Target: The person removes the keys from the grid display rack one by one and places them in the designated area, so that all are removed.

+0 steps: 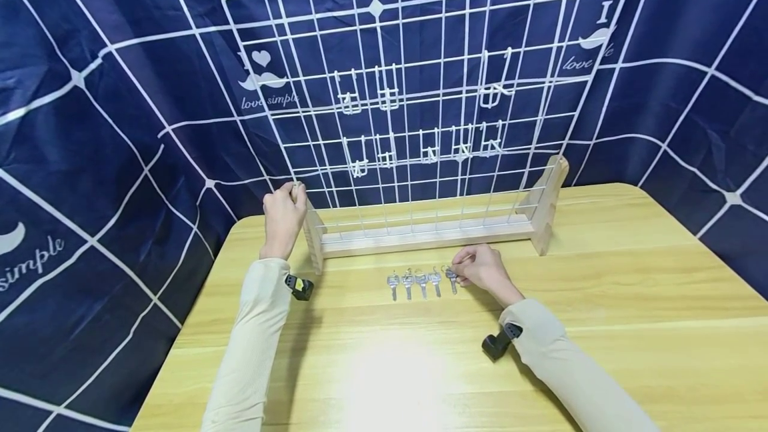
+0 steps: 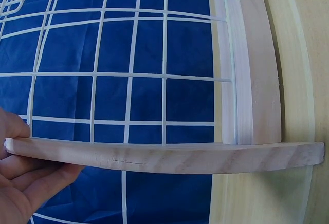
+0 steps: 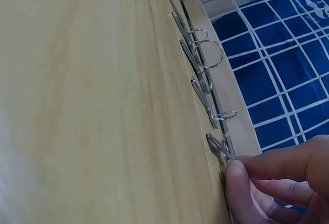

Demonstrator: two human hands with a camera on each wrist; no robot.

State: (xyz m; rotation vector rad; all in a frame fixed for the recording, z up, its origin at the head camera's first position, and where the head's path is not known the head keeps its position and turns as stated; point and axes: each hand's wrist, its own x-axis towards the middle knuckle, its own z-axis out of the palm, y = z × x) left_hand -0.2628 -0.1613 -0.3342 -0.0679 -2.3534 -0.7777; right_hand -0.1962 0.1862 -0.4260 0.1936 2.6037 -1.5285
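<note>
My left hand [image 1: 284, 219] grips the top of the rack's left wooden upright [image 2: 154, 160], the thumb on one side and curled fingers on the other in the left wrist view. At the right end of a row of keys, my right hand [image 1: 482, 268] pinches a silver key [image 3: 219, 149] between thumb and forefinger, close to the tabletop. Several more silver keys [image 1: 422, 280] lie side by side to its left, blades toward me. Thin metal rings [image 3: 209, 53] stand up from their heads in the right wrist view.
A white wire grid [image 1: 420, 72] leans back in the wooden stand [image 1: 420, 240] behind the keys. Two rows of white wire hooks [image 1: 389, 99] hang on it. The pale wooden table [image 1: 540, 365] meets a dark blue curtain [image 1: 120, 152] at the back and sides.
</note>
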